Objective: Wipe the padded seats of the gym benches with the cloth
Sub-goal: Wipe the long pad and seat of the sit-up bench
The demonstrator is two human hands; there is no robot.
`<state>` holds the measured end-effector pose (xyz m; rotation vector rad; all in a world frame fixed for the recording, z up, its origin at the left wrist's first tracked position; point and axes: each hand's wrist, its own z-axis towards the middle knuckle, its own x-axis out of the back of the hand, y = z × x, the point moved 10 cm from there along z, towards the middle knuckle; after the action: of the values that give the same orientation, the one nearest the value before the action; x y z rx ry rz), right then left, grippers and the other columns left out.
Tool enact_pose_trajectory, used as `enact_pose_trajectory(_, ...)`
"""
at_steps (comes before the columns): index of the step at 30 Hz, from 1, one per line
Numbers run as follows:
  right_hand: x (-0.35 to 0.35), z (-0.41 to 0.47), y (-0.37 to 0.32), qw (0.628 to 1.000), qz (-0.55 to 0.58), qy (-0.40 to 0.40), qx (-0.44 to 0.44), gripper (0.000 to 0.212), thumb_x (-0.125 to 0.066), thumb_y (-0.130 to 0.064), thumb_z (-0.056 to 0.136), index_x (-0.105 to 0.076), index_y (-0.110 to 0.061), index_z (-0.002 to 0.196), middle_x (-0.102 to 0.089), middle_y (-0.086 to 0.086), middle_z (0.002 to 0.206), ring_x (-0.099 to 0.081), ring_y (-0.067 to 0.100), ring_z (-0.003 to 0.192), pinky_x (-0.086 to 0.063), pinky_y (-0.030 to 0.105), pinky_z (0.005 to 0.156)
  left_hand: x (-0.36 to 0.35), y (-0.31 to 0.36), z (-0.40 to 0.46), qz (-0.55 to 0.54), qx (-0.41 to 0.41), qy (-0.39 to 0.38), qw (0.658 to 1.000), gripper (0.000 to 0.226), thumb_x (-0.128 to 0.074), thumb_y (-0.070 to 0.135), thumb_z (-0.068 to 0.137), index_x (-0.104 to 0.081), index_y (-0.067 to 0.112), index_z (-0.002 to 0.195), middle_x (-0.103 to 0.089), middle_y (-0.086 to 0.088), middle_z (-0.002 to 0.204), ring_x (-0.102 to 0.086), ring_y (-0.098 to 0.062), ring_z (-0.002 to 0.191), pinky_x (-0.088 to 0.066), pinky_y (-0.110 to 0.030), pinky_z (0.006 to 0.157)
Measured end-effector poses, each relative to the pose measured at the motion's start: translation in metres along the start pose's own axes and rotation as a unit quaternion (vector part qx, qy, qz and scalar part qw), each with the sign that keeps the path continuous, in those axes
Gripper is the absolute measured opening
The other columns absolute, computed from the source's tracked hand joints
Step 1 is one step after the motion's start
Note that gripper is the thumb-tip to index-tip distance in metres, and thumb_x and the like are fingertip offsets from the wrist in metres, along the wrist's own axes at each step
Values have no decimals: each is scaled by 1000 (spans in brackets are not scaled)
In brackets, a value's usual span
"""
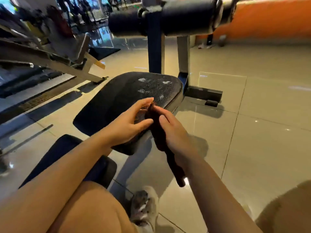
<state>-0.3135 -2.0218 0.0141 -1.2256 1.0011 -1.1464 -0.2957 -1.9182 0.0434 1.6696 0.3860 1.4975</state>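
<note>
**Both hands on the cloth above the bench seat**

From my feed I see the dark cloth (pixel 160 132) held between the two hands, bunched into a long roll that runs from the fingertips back toward the person and hangs below the right wrist. The right hand (pixel 175 132) grips it along its length, fingers curled round the roll. The left hand (pixel 129 121) meets the cloth's far end with fingers mostly straight and only lightly bent; its index fingertip and thumb touch the fabric (whether they actually pinch it, I cannot tell through the blur).

Directly under and beyond both hands lies the black padded seat (pixel 127 96), with several pale smears on its surface just ahead of the fingertips. Below the left forearm sits a second, dark blue pad (pixel 64 148). Beyond the hands, past the seat, a dark upright post (pixel 154 47) carries black roller pads (pixel 186 15). Well beyond the right hand an orange wall (pixel 272 19) runs across. A shoe (pixel 144 206) rests on the glossy tiled floor (pixel 260 132) beneath the right forearm.
</note>
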Motion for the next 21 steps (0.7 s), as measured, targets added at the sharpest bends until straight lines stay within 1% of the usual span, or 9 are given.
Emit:
enact_pose_trajectory(2, 5, -15, -20, 999, -33, -32, 3, 31, -37, -22, 106, -57, -28, 129, -61, -10, 117, -56, 0, 105, -46, 21, 95, 7, 12, -9, -70, 9, 22, 997, 38, -60, 24, 90, -49, 41, 122, -54, 6, 131, -50, -6, 124, -44, -32, 105)
enact_pose_trajectory(4, 9, -22, -33, 996, -65, -62, 4, 30, -36, -22, 106, -57, -28, 127, -58, -17, 109, -54, -3, 102, -45, 19, 91, 6, 16, -10, -102, 40, 20, 994, 26, -57, 23, 93, -53, 37, 115, -59, 5, 120, -57, -6, 113, -50, -26, 94)
enact_pose_trajectory(7, 7, -36, -45, 986, -128, -99, 29, 27, -34, -29, 106, -50, -38, 126, -51, -29, 109, -50, -15, 100, -42, 8, 81, -9, 24, -20, -156, 66, -49, 984, 22, -56, 25, 94, -61, 24, 116, -67, -2, 110, -65, -13, 103, -56, -27, 84)
enact_pose_trajectory(9, 9, -45, -49, 978, -167, -117, 43, 28, -34, -30, 106, -44, -42, 128, -47, -35, 110, -46, -22, 99, -42, 2, 78, -15, 28, -25, -177, 68, -71, 979, 23, -61, 27, 88, -66, 18, 109, -70, -7, 104, -69, -16, 97, -58, -30, 79)
enact_pose_trajectory(10, 12, -50, -49, 974, -186, -121, 52, 30, -35, -29, 105, -43, -41, 131, -46, -35, 111, -45, -22, 101, -41, 0, 78, -16, 30, -27, -178, 67, -72, 979, 21, -63, 26, 86, -67, 17, 105, -70, -7, 99, -70, -16, 92, -58, -28, 73)
enact_pose_trajectory(13, 23, -58, -43, 966, -225, -106, 71, 33, -39, -26, 104, -41, -42, 133, -50, -29, 111, -52, -7, 104, -47, 10, 85, -14, 33, -28, -139, 61, -54, 987, 3, -68, 20, 86, -69, 21, 89, -70, 2, 81, -67, -10, 77, -51, -21, 60)
enact_pose_trajectory(15, 27, -57, -36, 963, -245, -86, 74, 33, -45, -24, 103, -41, -45, 127, -53, -24, 105, -56, 1, 100, -50, 22, 89, -4, 35, -28, -99, 47, -19, 994, 6, -72, 20, 82, -71, 25, 80, -69, 7, 72, -65, -6, 72, -51, -18, 61)
enact_pose_trajectory(18, 24, -46, -14, 925, -360, -105, 68, 29, -52, -20, 99, -52, -35, 124, -60, -15, 105, -56, 6, 96, -50, 30, 89, 8, 33, -31, -107, 48, 18, 993, 6, -75, 25, 73, -73, 22, 77, -69, 2, 71, -64, -8, 69, -53, -20, 64)
enact_pose_trajectory(21, 37, -36, 24, 893, -441, -93, 3, 18, -54, -21, 95, -59, -29, 111, -67, -5, 96, -62, 15, 89, -55, 46, 81, 19, 24, -34, -132, 58, 46, 989, 19, -72, 34, 64, -74, 20, 77, -70, -3, 75, -66, -12, 72, -53, -24, 69)
